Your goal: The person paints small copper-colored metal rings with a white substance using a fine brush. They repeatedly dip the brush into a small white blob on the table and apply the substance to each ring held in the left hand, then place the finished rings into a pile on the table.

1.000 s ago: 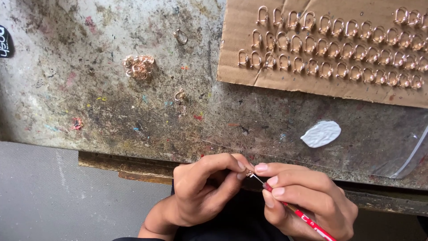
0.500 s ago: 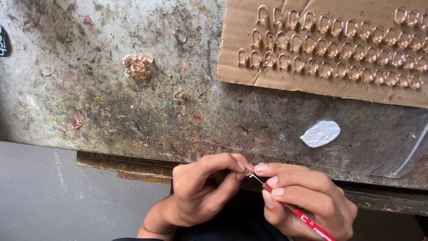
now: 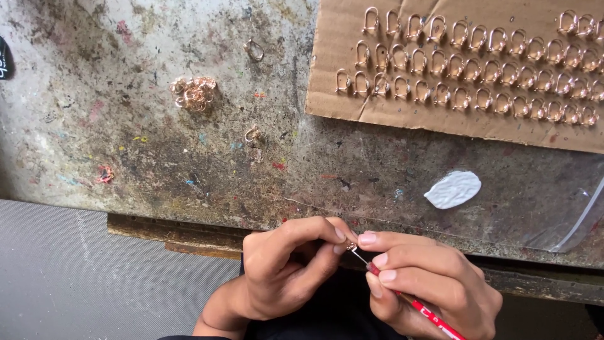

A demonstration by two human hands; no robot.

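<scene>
My left hand (image 3: 286, 267) pinches a tiny copper-coloured ring piece (image 3: 352, 245) between thumb and forefinger at the worktable's near edge. My right hand (image 3: 425, 286) holds a thin red-handled brush (image 3: 421, 307) like a pen, its metal tip touching the small piece. The two hands meet just below the table edge. Several matching copper loop pieces (image 3: 478, 63) stand in rows on a sheet of brown cardboard (image 3: 440, 123) at the upper right.
A stained, paint-flecked worktable (image 3: 157, 157) fills the view. On it lie a small heap of copper pieces (image 3: 194, 92), two single loops (image 3: 254, 49) (image 3: 252, 133), a white blob of paste (image 3: 453, 189) and a clear plastic bag (image 3: 576, 223) at the right. Grey floor (image 3: 63, 277) lies lower left.
</scene>
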